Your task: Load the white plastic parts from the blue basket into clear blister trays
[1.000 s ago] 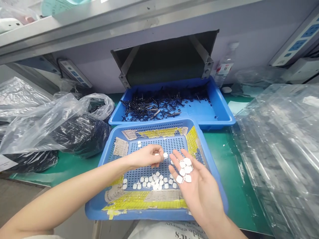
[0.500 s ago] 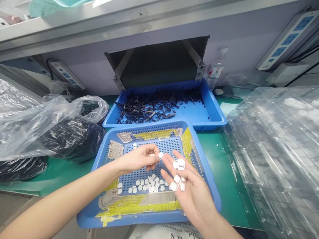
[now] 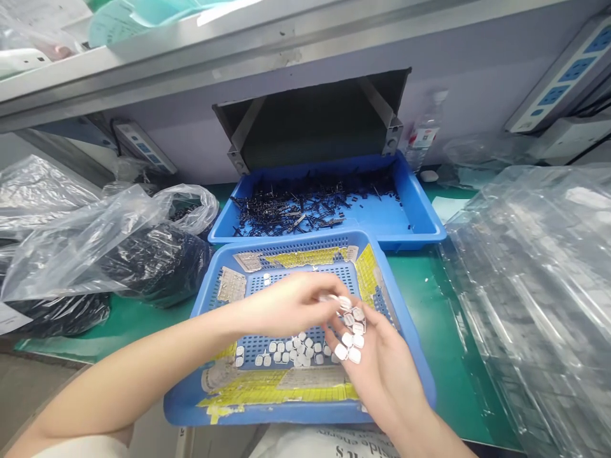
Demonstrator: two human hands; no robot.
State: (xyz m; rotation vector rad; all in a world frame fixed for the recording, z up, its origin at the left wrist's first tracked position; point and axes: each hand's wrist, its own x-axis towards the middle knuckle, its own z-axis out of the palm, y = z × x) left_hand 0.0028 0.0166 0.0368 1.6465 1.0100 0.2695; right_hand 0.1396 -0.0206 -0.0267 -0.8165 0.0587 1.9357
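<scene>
My left hand [image 3: 298,302] is closed in a pinch on small white pieces, partly blurred, at the fingers of my right hand [image 3: 384,362]. Palm up and cupped, the right hand carries several small white square plastic pieces [image 3: 354,354] on its palm and fingers. Both hands are above a blue perforated basket [image 3: 286,415] patched with yellow and grey tape. More white square pieces [image 3: 300,346] lie loose on the basket floor near its front, and a couple [image 3: 266,279] sit at the back left.
Behind the basket stands a blue tray [image 3: 382,216] of thin black plastic scraps, below a dark wall opening [image 3: 315,127]. Clear bags of black parts [image 3: 153,261] lie left. Stacked clear plastic trays [image 3: 534,299] fill the right. A bottle [image 3: 424,133] stands at the back.
My left hand has moved right, up against the fingers of my right hand. My right fingers have curled in more around the white pieces. The view has shifted slightly left.
</scene>
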